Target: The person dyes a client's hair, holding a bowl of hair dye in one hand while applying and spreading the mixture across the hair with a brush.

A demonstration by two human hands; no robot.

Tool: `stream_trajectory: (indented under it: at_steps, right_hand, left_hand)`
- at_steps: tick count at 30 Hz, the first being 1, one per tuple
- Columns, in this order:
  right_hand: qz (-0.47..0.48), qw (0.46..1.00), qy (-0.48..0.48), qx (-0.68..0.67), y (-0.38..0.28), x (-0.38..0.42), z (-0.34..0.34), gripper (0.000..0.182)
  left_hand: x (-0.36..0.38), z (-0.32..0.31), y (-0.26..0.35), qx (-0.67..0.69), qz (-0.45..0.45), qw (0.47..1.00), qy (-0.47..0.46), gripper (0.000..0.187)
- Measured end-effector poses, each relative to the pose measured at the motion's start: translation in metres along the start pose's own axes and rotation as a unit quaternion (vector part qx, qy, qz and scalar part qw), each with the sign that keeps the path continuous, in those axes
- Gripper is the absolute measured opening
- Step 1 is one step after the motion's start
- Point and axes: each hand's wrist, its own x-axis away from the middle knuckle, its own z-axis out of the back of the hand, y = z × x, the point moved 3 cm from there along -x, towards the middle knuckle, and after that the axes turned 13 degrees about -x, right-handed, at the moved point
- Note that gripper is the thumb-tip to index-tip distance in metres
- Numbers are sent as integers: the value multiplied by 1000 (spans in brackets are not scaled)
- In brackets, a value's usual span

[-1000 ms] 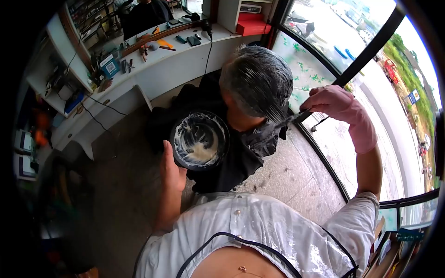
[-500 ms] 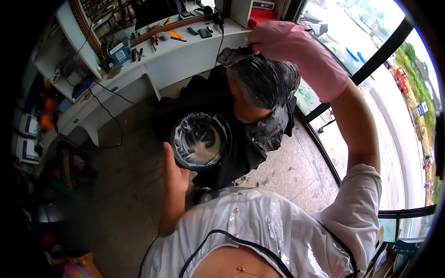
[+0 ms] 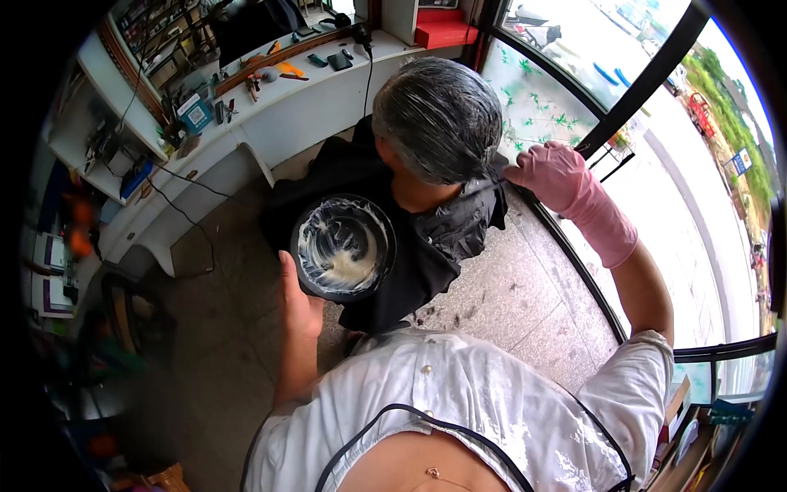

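Note:
My left hand (image 3: 300,305) grips a black bowl (image 3: 387,275) from its lower left side, the thumb along the outside. White and cream-coloured paste (image 3: 348,266) coats the bowl's inside. Just right of a seated person's head (image 3: 438,115) is my right hand (image 3: 551,176), in a pink rubber glove with its fingers closed. What they hold is hidden; a dark strand or thin end shows between the fingers and the hair at the nape. The person's grey-streaked hair looks wet and combed back, with whitish streaks. A black cape (image 3: 410,287) covers the person's shoulders and body.
A white counter (image 3: 316,90) under a mirror bears clippers (image 3: 339,61), an orange comb and other small tools. A black cable (image 3: 367,86) hangs from a hairdryer-like device. Glass panels in black frames (image 3: 594,283) stand close on the right. Cut hair lies on the floor.
My right hand has swept from above the front of the person's head down to the right, behind the nape. The hair lies smoother. The bowl has shifted slightly left in view.

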Motion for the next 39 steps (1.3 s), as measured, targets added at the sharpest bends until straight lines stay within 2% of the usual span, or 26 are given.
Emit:
stream_trajectory:
  at_steps: [2,3,4,6,7,8,9,10,11,13,14,16,17,18,20,21,22,24,26,28,31,34,37,39]
  right_hand:
    - [12,995,-88,-48,5,6,-5,22]
    - [0,991,-86,-99,9,5,5,24]
    - [14,989,-5,-148,18,3,11,24]
    - [-41,941,110,-317,42,-13,20,13]
    - [5,916,175,-362,44,-29,33,15]
    - [-16,903,179,-390,47,-48,43,17]
    - [-86,888,184,-413,52,-64,38,19]
    - [-130,886,175,-410,55,-80,36,20]
    - [-130,879,179,-423,58,-98,31,20]
    - [-172,872,88,-451,57,-131,31,19]
    - [-172,872,89,-450,56,-140,32,19]
    - [-191,867,31,-460,54,-149,27,19]
    - [-195,885,-6,-422,58,-150,25,19]
    - [-201,885,-6,-420,58,-142,29,19]
    - [-173,857,-28,-484,53,-125,47,19]
    - [-171,864,-88,-465,53,-119,52,18]
    - [-179,866,-91,-457,50,-143,65,18]
    - [-138,859,-103,-483,44,-119,61,16]
    - [-134,899,-87,-408,29,-94,58,16]
    - [-47,921,-29,-386,22,-72,39,19]
    - [20,937,44,-346,5,-45,16,26]
    - [48,970,79,-224,-8,-21,0,33]
    - [81,982,45,-167,0,-7,-10,30]
    - [94,979,23,-180,15,-6,-14,28]
  left_hand:
    - [2,1,-1,-2,16,999,33,60]
    - [3,0,-1,-2,13,999,34,60]
    - [4,0,1,4,20,999,31,60]
    - [6,-3,-1,12,25,999,32,60]
    - [7,-4,-4,7,25,999,32,60]
    - [6,-5,-5,0,25,999,31,60]
    - [9,-11,-5,3,27,999,18,60]
    - [13,-16,-9,0,24,1000,19,60]
    - [18,-20,-13,-5,41,999,18,59]
    - [20,-27,-13,-14,63,998,14,57]
    - [20,-27,-11,-15,62,998,13,57]
    - [20,-28,-11,-6,42,999,-22,56]
    - [18,-28,-11,-6,44,999,-26,56]
    - [17,-26,-12,-3,42,999,-16,56]
    - [11,-22,-11,3,43,999,-10,56]
    - [8,-19,-10,11,41,999,-9,57]
    - [-11,2,16,23,39,999,-12,57]
    - [-14,3,16,25,39,999,-22,58]
    - [-14,5,14,30,34,999,-30,59]
    - [-13,4,15,22,29,999,-37,59]
    - [-9,1,20,16,24,999,-39,60]
    - [4,-8,21,1,-2,1000,13,61]
    - [12,-20,24,5,-23,998,58,61]
    - [14,-30,23,32,-26,995,92,58]
